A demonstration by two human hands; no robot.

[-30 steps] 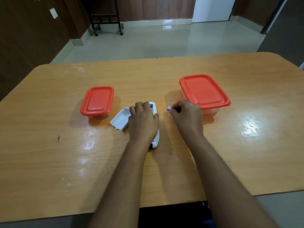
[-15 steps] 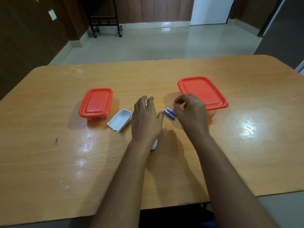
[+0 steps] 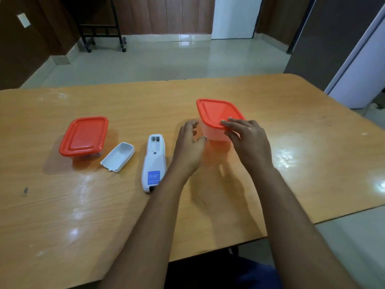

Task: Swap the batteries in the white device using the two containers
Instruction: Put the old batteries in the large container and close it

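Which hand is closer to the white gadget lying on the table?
The left hand. It hovers just right of the white gadget, not touching it. The right hand is farther right, its fingers on the bigger box's red lid.
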